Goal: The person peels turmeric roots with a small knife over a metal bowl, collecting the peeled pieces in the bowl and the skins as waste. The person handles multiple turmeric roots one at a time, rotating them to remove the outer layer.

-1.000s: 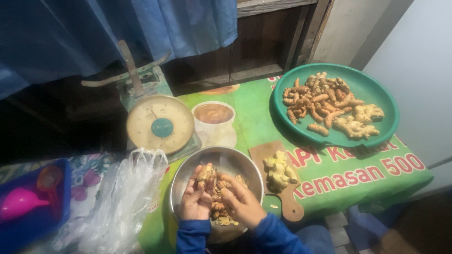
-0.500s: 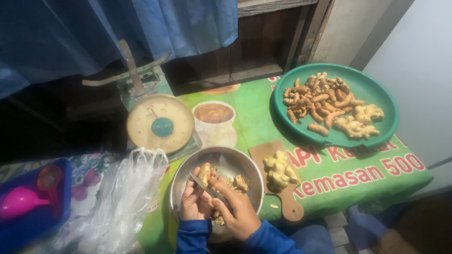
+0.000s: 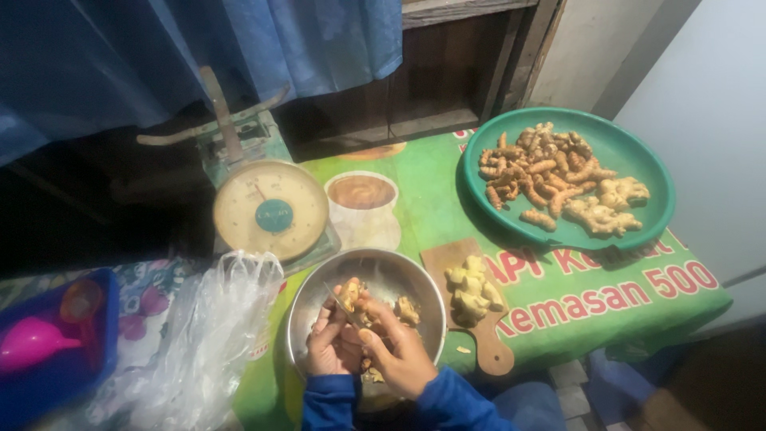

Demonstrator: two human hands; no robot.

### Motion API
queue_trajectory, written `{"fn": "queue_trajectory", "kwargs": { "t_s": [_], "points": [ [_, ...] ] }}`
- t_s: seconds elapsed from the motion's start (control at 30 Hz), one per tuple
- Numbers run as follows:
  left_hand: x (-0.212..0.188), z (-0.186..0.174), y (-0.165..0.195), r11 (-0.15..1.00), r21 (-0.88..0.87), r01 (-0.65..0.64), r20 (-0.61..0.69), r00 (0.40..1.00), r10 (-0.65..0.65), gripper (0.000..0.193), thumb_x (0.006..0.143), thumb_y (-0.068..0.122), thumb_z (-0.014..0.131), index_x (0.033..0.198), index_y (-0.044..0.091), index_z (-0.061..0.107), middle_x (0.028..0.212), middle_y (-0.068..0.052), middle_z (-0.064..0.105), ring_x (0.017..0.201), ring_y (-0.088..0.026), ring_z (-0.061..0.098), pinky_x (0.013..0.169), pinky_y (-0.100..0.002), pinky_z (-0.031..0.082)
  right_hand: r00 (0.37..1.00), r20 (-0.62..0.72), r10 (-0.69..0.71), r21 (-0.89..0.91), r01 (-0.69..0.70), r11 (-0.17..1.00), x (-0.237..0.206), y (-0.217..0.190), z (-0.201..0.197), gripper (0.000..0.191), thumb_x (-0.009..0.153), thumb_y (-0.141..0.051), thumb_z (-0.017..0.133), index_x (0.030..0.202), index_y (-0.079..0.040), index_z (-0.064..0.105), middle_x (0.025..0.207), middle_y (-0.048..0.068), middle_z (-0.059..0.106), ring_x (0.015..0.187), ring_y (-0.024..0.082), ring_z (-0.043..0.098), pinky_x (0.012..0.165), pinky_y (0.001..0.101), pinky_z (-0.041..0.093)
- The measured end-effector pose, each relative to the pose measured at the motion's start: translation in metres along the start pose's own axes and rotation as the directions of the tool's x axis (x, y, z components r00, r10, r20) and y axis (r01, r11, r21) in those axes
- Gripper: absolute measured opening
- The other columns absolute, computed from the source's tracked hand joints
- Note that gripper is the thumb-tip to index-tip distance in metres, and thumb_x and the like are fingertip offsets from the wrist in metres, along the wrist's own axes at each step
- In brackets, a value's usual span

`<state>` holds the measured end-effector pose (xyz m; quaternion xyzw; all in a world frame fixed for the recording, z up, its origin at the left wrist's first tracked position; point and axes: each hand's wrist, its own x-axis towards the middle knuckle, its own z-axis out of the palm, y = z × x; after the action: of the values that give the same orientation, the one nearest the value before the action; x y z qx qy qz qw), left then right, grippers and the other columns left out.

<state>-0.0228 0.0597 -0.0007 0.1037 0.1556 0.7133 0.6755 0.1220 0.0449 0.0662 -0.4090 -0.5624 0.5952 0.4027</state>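
Note:
Over a round metal bowl [image 3: 403, 275] near the table's front edge, my left hand [image 3: 327, 343] grips a knobbly piece of ginger root [image 3: 351, 294]. My right hand [image 3: 403, 351] holds a small knife [image 3: 341, 303] whose blade lies against that root. More root pieces and peelings [image 3: 405, 310] lie in the bowl. Right of the bowl a small wooden cutting board [image 3: 488, 343] carries several peeled pale pieces [image 3: 471, 286]. Both sleeves are blue.
A large green round tray [image 3: 638, 164] at the back right holds many turmeric and ginger roots. A mechanical kitchen scale [image 3: 271, 209] stands behind the bowl. A crumpled clear plastic bag [image 3: 203, 343] lies to the left, then a blue tub [image 3: 56, 375] with a pink funnel.
My hands have shifted slightly left in the bowl and lifted the root higher; the knife now rests on it. Nothing else on the table has moved.

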Motion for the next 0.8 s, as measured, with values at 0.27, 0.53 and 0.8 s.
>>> {"fn": "queue_trajectory", "kwargs": {
  "t_s": [0.27, 0.53, 0.8],
  "points": [
    [-0.007, 0.015, 0.004, 1.0, 0.024, -0.006, 0.09, 0.996, 0.004, 0.047, 0.09, -0.006, 0.059, 0.136, -0.001, 0.051, 0.148, -0.027, 0.053, 0.123, -0.032, 0.06, 0.106, -0.047, 0.049, 0.997, 0.083, 0.012, 0.286, -0.036, 0.958, 0.005, 0.018, -0.009, 0.043, 0.104, -0.012, 0.053, 0.146, -0.009, 0.046, 0.127, 0.004, 0.064, 0.104, 0.01, 0.063, 0.081, 0.0246, 0.054],
    [-0.007, 0.018, 0.012, 0.999, 0.034, 0.007, 0.107, 0.994, -0.01, 0.046, 0.088, -0.005, 0.061, 0.133, -0.003, 0.053, 0.143, -0.028, 0.055, 0.122, -0.032, 0.061, 0.108, -0.046, 0.048, 0.984, 0.152, 0.089, 0.205, -0.12, 0.971, 0.001, 0.011, -0.016, 0.048, 0.103, -0.012, 0.055, 0.151, -0.012, 0.048, 0.117, 0.004, 0.063, 0.088, 0.011, 0.053, 0.073, 0.025, 0.048],
    [-0.008, 0.018, 0.007, 0.993, 0.112, -0.03, 0.06, 0.998, 0.023, 0.042, 0.087, -0.006, 0.063, 0.128, -0.001, 0.055, 0.14, -0.026, 0.058, 0.119, -0.029, 0.061, 0.105, -0.043, 0.048, 0.982, -0.02, -0.186, -0.17, 0.18, 0.969, 0.006, 0.013, -0.013, 0.039, 0.102, -0.011, 0.058, 0.141, -0.008, 0.056, 0.129, 0.009, 0.069, 0.115, 0.015, 0.069, 0.093, 0.0289, 0.059]
  ]
}}
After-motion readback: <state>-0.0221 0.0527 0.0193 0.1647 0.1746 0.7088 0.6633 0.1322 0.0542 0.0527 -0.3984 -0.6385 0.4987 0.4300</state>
